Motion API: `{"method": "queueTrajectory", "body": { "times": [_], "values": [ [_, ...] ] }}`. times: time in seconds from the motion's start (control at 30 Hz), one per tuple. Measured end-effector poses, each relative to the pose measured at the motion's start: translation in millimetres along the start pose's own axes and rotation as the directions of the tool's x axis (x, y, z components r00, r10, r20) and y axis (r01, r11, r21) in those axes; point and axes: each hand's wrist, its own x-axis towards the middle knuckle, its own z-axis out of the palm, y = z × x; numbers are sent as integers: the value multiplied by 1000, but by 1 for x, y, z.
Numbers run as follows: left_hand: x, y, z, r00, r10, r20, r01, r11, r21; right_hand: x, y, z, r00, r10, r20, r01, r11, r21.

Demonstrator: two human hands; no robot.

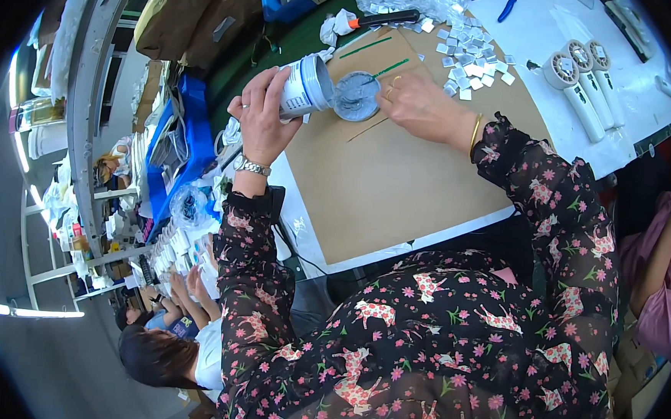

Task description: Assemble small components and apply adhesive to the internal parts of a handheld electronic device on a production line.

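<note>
Tub point(300, 90) wrapped by the left hand point(266, 117) wants a steady tilt; right hand point(420, 109) bunches beside the cup point(359, 119), anything pinched unclear.

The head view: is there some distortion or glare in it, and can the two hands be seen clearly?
Head view, edges: strong fisheye distortion, with the metal post bowed and the corners black; head view, left: the lower ceiling light glows glaring white; head view, upper middle: left hand and right hand are well lit with readable outlines.
</note>
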Motion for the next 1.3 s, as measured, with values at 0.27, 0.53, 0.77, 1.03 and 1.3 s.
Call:
{"method": "queueTrajectory", "body": {
  "times": [0.27,0.53,0.77,1.03,1.3],
  "values": [
    [-7,0,-6,1000,-18,13,19,1000,-2,0,0,-5,997,-34,-63,32,999,-32],
    [-6,-2,-6,1000,-7,7,7,1000,11,1,-5,0,999,-31,-29,29,999,-45],
    [-8,3,-10,1000,11,11,-11,1000,-17,16,-4,-7,873,471,131,-474,751,460],
    [1,6,-18,994,100,34,-100,995,-4,38,13,-12,657,708,259,-668,388,635],
    [23,21,-22,979,188,77,-187,982,-18,52,15,-32,489,721,490,-768,89,635]
  ]
}}
